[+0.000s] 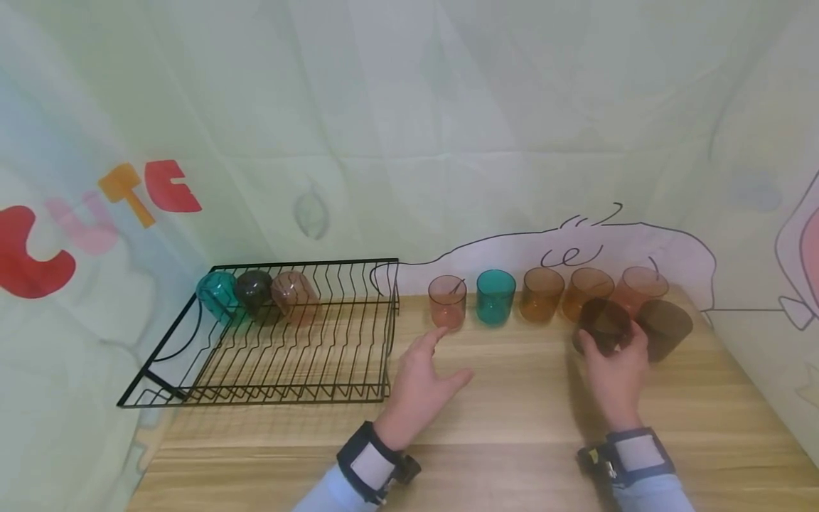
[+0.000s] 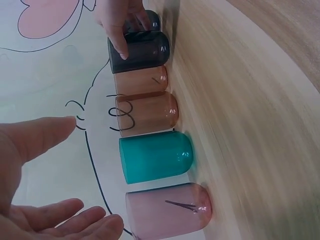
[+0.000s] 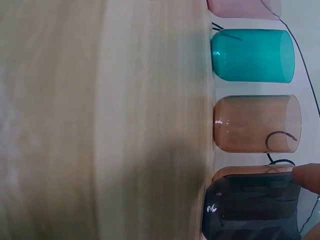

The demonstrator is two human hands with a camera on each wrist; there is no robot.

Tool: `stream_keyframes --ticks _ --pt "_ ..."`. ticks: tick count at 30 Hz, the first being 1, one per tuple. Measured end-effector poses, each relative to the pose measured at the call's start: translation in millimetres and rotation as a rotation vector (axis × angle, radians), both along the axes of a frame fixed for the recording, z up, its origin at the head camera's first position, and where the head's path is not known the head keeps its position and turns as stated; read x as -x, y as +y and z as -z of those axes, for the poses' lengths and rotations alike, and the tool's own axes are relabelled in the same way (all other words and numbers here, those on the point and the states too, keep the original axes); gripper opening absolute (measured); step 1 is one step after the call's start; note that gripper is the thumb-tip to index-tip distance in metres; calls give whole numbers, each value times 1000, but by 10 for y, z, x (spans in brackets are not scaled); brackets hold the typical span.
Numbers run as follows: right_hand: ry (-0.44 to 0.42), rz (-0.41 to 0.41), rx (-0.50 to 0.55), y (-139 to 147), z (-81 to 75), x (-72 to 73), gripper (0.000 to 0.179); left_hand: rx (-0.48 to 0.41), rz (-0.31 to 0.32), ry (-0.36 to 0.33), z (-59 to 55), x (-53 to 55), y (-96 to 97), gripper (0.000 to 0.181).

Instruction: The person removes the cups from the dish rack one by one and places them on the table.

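Note:
My right hand grips a dark grey, see-through cup by its sides, thumb on the left and fingers on the right. A second dark cup stands just right of it, partly hidden by the hand. Behind them are an orange cup and a pinkish cup. My left hand has its fingers and thumb spread and holds nothing. Nearest to it is a pink cup, followed along the row by a teal cup and an amber cup.
On the left of the wooden table stands a black wire dish rack. At its back left lie a teal cup, a dark cup and a pink cup, tilted. A printed cloth hangs behind.

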State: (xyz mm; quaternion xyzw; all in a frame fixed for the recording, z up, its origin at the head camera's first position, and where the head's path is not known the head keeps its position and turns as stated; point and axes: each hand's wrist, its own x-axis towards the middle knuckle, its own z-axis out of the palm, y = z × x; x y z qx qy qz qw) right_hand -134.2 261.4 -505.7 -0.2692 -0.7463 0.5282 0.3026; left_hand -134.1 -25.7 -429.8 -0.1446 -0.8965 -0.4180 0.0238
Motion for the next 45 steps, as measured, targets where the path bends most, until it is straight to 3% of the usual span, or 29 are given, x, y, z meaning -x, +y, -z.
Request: stream_keyframes --ticks 5,12,15,19,23,29,36,41,45 --pt "12 6 -4 16 0 -23 83 38 8 34 -95 -40 3 76" --pt "30 -4 -51 -33 -99 -120 90 63 47 156 -364 -79 -145 67" --pt "52 1 -97 -79 -152 -166 91 88 10 194 -503 -63 -307 64" --pt "145 3 -191 -139 -243 -205 83 127 -64 266 -713 18 -576 64" --pt "220 -48 -294 -245 -384 -228 74 169 -121 340 -890 102 -873 67" --pt "88 -257 -344 -507 -566 -284 74 262 -189 379 -1021 274 -1271 71" --pt "16 -587 -539 -742 -582 -294 67 364 -201 336 -956 480 -1508 74" --pt "-22 -718 -618 -828 -541 -308 71 430 -202 327 -921 570 -1574 78" --pt "-58 -764 -636 -872 -518 -316 73 466 -208 319 -914 653 -1620 78"
